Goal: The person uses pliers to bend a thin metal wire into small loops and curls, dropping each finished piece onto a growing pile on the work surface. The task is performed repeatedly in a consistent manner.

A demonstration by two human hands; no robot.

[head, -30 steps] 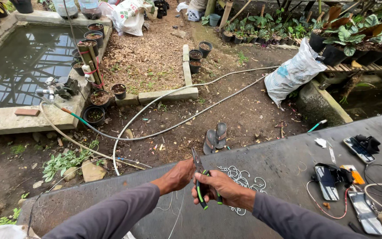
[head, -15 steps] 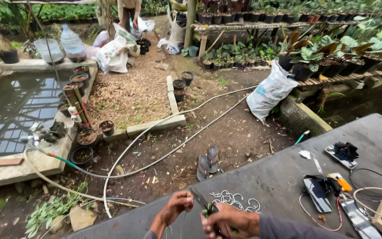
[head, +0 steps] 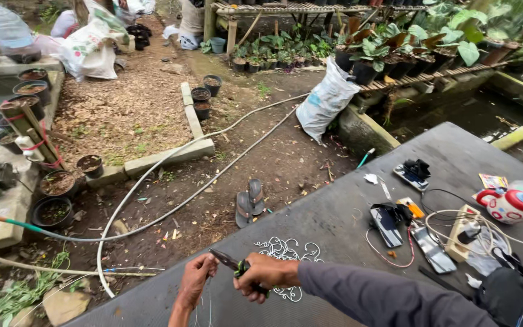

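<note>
Daylit garden yard: dirt ground (head: pixel 286 163), grey table (head: pixel 443 157), potted plants (head: pixel 394 54) on slatted bench

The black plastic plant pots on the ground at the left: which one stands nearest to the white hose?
The soil-filled black pot beside the concrete edging; the white hose curves just right of it, while the other pots sit farther left.

Only the two forearms and hands show, low in the frame. The right hand (head: pixel 261 275) is bare, with no glove, ring or watch visible. Just behind its wrist begins a long sleeve (head: pixel 382 297) of dark grey-purple cloth, plain and unmarked, lightly creased, fitting closely and widening further back from the hand. The left hand (head: pixel 196 278) is bare too, and the forearm behind it shows no sleeve.
</note>
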